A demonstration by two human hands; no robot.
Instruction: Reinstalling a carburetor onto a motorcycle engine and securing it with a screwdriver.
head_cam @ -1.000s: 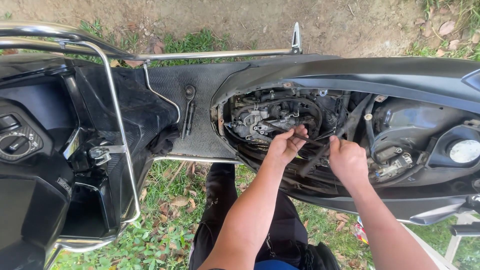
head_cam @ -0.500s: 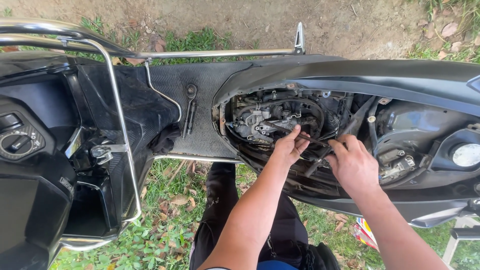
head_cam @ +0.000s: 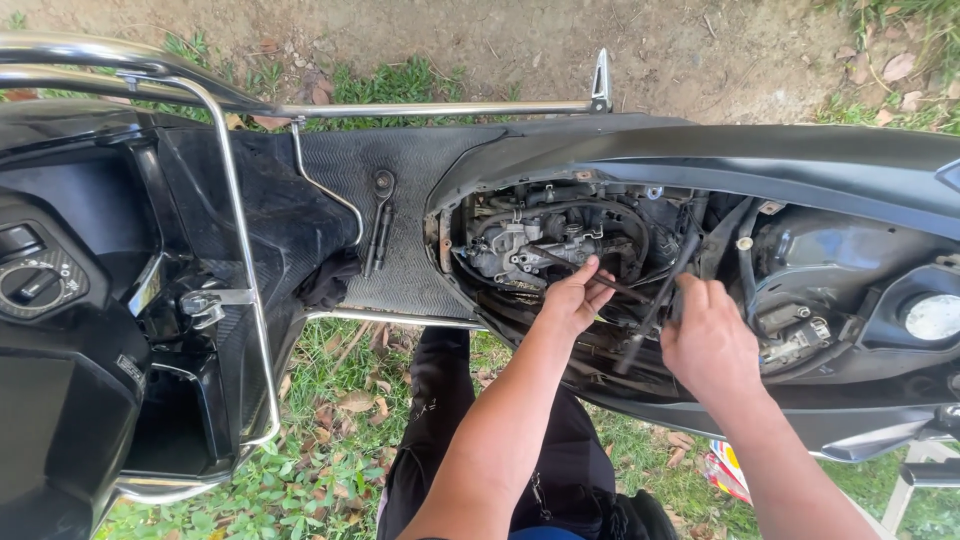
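A black scooter lies below me with its seat bay open, showing the engine [head_cam: 530,245] and black hoses. My left hand [head_cam: 575,298] reaches into the bay, its fingers pinched on a thin black cable [head_cam: 610,285] near the engine. My right hand [head_cam: 710,340] grips a black rod-like tool or hose [head_cam: 655,300] that runs diagonally from the upper right of the bay down toward the lower rim. Both forearms come in from the bottom of the view.
A ratchet wrench [head_cam: 380,215] lies on the ribbed black floorboard [head_cam: 400,180]. A chrome guard rail [head_cam: 240,250] loops around the front. The black body panel [head_cam: 760,150] arches over the bay. Grass and dry leaves lie below, bare dirt beyond.
My right hand has shifted down and to the right and now holds the black rod. My left hand stays in the bay, fingers pinching the thin cable.
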